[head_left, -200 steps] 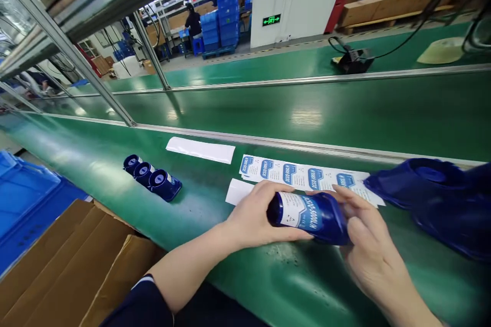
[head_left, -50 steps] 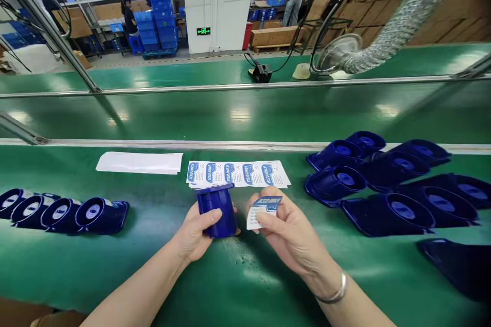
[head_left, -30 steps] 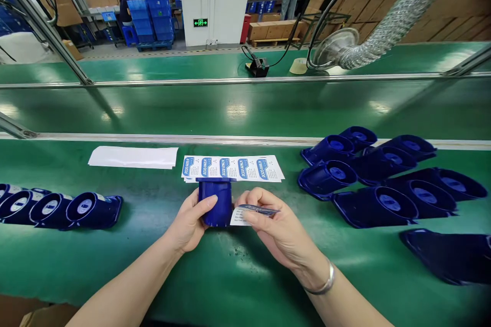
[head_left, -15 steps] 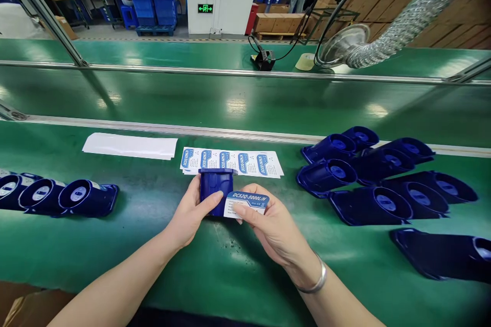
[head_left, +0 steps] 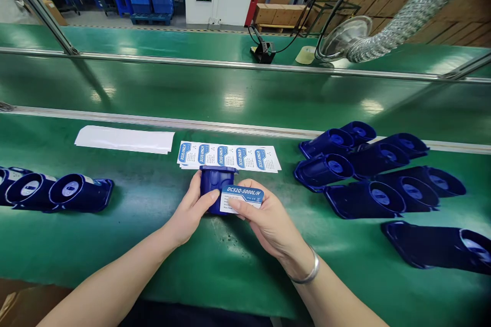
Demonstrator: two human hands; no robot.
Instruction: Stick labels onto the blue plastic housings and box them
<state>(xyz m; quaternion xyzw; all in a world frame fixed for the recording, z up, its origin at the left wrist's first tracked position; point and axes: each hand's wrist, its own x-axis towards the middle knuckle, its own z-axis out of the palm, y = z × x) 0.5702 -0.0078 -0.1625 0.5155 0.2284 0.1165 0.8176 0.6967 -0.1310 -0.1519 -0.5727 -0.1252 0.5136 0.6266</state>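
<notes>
My left hand (head_left: 192, 212) grips a dark blue plastic housing (head_left: 215, 179) by its left side, thumb across the front. Between thumb and fingers, my right hand (head_left: 264, 217) pinches a blue-and-white label (head_left: 242, 195) printed "DC52Q-5000L/H". The label overlaps the housing's lower right front; whether it touches the surface I cannot tell. Just behind the housing lies a sheet of similar labels (head_left: 230, 157), and left of that sits a blank white sheet (head_left: 125, 139).
Several blue housings (head_left: 337, 166) lie in a group on the right of the green work surface (head_left: 184, 278). More labelled housings (head_left: 71, 191) form a row at left. A metal rail (head_left: 184, 62) crosses behind, and a flexible silver duct (head_left: 414, 15) hangs at upper right.
The label has moved slightly left over the housing. The whole view has shifted a little, so the surroundings appear higher. Both hands keep their holds.
</notes>
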